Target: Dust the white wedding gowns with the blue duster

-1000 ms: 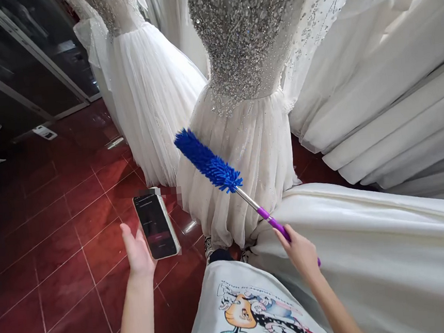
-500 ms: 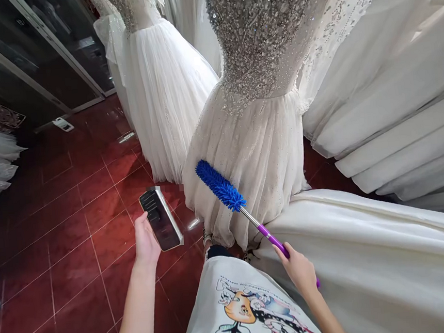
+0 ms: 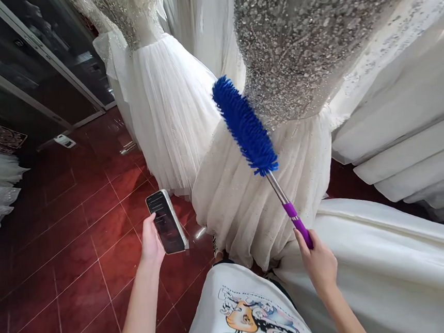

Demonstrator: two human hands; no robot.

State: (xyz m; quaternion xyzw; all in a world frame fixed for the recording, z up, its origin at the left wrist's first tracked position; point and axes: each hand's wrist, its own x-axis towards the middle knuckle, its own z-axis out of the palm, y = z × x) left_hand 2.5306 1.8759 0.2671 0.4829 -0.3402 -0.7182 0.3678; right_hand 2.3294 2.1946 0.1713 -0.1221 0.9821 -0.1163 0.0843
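Note:
My right hand (image 3: 319, 261) is closed around the purple handle of a duster (image 3: 245, 125) with a fluffy blue head and a metal shaft. The blue head overlaps the waist and skirt of a beaded wedding dress (image 3: 264, 199) in front of me; whether it touches the fabric I cannot tell. My left hand (image 3: 152, 240) grips a smartphone (image 3: 167, 222), its dark screen showing lines of small text and tilted up towards me. Below the phone lies red tiled floor.
A second white dress (image 3: 162, 104) stands behind to the left. More white gowns (image 3: 405, 124) hang along the right, above a white satin fabric (image 3: 388, 245). Glass doors (image 3: 45, 57) with metal frames are at the far left, and a white object (image 3: 65, 141) lies on the floor nearby.
My right hand has lifted the duster up and to the right, its head going from the skirt to waist height. The phone has shifted slightly right, still in my left hand.

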